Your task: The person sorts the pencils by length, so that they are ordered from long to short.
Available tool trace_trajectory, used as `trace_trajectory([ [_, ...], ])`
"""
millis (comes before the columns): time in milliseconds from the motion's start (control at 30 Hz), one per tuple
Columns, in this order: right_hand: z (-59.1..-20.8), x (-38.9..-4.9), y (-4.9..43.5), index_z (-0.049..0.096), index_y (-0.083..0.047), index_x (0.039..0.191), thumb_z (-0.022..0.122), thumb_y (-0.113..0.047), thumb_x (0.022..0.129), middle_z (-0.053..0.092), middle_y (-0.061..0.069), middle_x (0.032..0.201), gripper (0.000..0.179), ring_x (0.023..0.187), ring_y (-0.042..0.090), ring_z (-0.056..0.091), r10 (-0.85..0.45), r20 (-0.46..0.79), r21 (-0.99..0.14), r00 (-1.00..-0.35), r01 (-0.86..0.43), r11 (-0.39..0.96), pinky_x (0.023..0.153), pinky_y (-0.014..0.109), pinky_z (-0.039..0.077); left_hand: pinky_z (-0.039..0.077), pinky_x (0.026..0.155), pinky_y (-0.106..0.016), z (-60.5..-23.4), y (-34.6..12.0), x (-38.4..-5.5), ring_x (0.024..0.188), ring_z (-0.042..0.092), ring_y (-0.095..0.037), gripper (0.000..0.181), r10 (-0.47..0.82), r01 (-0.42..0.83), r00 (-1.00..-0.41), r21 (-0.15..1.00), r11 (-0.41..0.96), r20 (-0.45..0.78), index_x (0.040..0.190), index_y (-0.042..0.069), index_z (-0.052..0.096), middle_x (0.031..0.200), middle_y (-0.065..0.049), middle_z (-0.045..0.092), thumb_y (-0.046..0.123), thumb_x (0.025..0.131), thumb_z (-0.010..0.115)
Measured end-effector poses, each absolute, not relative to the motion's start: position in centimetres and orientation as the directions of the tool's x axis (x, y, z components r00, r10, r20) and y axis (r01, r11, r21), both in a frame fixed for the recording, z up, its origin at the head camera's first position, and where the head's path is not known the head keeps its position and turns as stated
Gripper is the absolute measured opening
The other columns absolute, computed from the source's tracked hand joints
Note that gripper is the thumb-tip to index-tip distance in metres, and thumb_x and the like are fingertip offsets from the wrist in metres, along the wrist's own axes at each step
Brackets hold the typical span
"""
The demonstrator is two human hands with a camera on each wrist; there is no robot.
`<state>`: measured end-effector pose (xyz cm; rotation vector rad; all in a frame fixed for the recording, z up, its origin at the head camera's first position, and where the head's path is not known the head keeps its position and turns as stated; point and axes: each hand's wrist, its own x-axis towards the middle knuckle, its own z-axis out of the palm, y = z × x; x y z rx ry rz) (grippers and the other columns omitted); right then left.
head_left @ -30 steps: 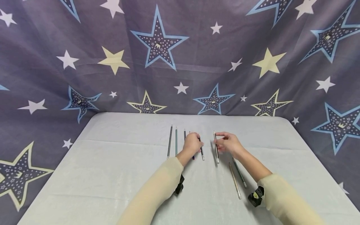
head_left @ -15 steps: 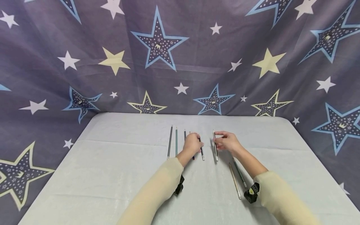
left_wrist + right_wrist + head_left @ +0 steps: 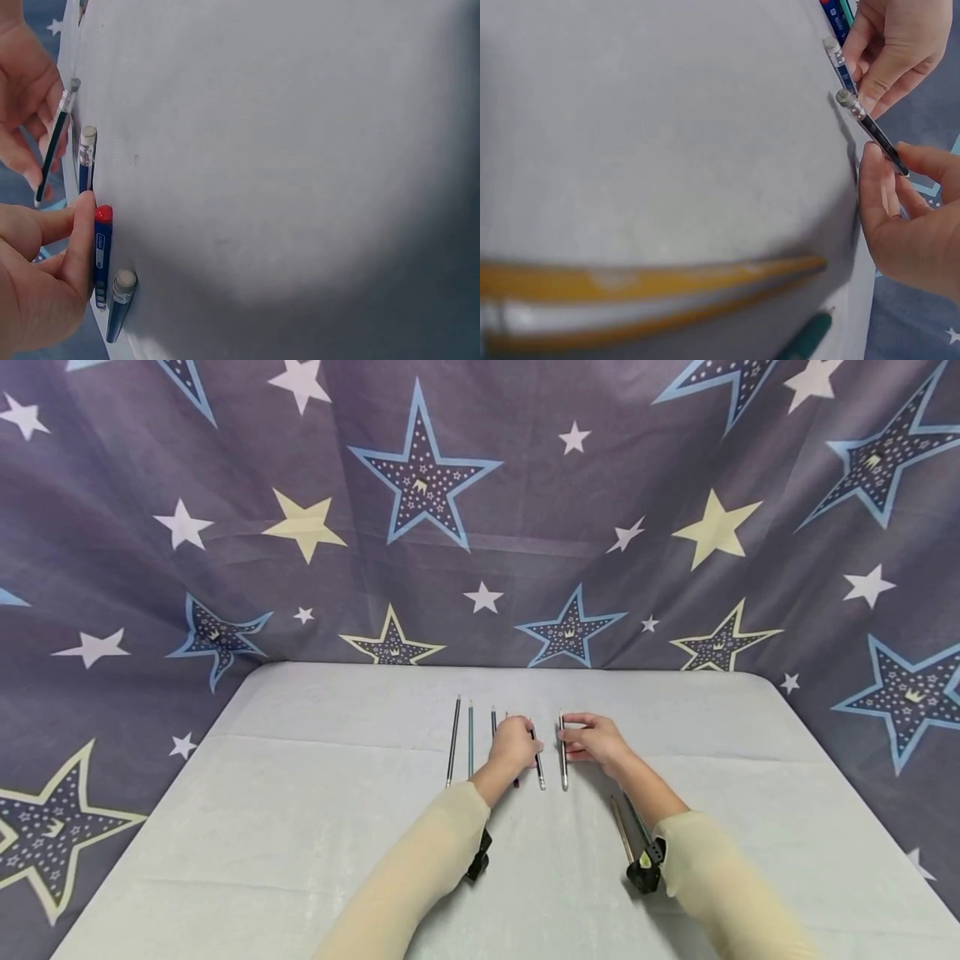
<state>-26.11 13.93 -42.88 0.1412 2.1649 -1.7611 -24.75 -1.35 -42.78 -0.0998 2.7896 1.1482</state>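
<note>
Right hand: We see our right hand [image 3: 597, 742] with thumb and fingertips pinching a black pencil [image 3: 563, 752] along its shaft, the gap between them only as wide as the pencil itself.
Black pencil: We have it just above the table [image 3: 300, 827], its silver-banded eraser end toward us and its tip pointing away; it is just to the right of the navy pencil and apart from it.
Left hand: We see our left hand [image 3: 514, 742] with fingers bent and thumb drawn in close around a navy pencil [image 3: 538, 764]; the hand hides part of the contact, so we cannot be sure how firm that hold is.
Navy pencil: We find its white eraser end sticking out toward us from under the left fingertips.
Red-ended pencil: We spot this blue red-ended pencil [image 3: 102, 259] just beside the left fingers.
Left row: We have a long dark pencil [image 3: 453, 739], a teal pencil [image 3: 470, 739] and a shorter dark pencil [image 3: 493, 720] side by side, running away from us.
Near the right forearm: We see a gold pencil [image 3: 622, 827] and a green pencil [image 3: 636, 817] lying close together, both partly covered.
Backdrop: We face a purple-grey star-print cloth [image 3: 517, 552] behind the table.
</note>
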Motion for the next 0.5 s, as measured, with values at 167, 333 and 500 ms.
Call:
trace_trajectory([
  [167, -43.6, -26.3, 13.9, 0.046, 0.001, 0.134, 0.059, -0.008, 0.090, 0.064, 0.003, 0.080, 0.047, 0.062, 0.008, 0.060, -0.129, -0.339, -0.920, -0.932, 0.300, 0.254, 0.062, 0.022, 0.057, 0.047, 0.045, -0.014, -42.7, -1.3, -24.7, 0.044, 0.054, -0.002, 0.039, -0.003, -0.109, -0.989, 0.705, 0.701, -0.149, 0.121, 0.001, 0.058, 0.086, -0.010, 0.068, 0.013, 0.085, 0.068],
  [333, -44.0, -26.6, 13.6, 0.049, 0.000, 0.132, 0.061, -0.010, 0.089, 0.064, 0.004, 0.084, 0.046, 0.063, 0.008, 0.059, -0.116, -0.328, -0.914, -0.938, 0.284, 0.290, 0.061, 0.021, 0.057, 0.055, 0.063, -0.021, -42.9, -1.4, -24.8, 0.052, 0.058, -0.006, 0.040, -0.008, -0.101, -0.991, 0.706, 0.701, -0.133, 0.121, 0.002, 0.059, 0.097, -0.011, 0.068, 0.014, 0.084, 0.069],
  [500, -44.3, -26.9, 13.3, 0.052, -0.001, 0.130, 0.063, -0.010, 0.087, 0.064, 0.005, 0.085, 0.045, 0.064, 0.009, 0.057, -0.104, -0.310, -0.907, -0.945, 0.262, 0.329, 0.061, 0.021, 0.056, 0.052, 0.090, -0.032, -43.2, -1.6, -24.8, 0.085, 0.065, -0.017, 0.037, -0.017, -0.085, -0.995, 0.715, 0.694, -0.102, 0.117, 0.002, 0.062, 0.109, -0.012, 0.067, 0.014, 0.083, 0.070],
])
